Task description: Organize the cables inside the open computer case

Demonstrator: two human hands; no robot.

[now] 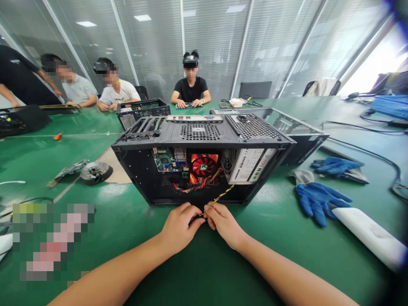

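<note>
- Head view: the bare left hand point(182, 224) and bare right hand point(225, 224) meet, fingertips pinching a thin twisted yellow-and-black cable point(224, 194).
- That cable slants up to the white-labelled metal power supply point(251, 166) inside an open black metal computer case point(135, 163).
- Its lower end seems tucked between the fingers, though too hidden to be sure.

Your one cam's on your head, facing forward and down over the big green-topped table point(204, 272). Super wide, bends near the sides. Your bare left hand point(181, 225) and bare right hand point(225, 225) are real close, the open black metal PC case point(204, 145) just past them, and you see clear to the far grey slatted-blind glass wall point(210, 38).
</note>
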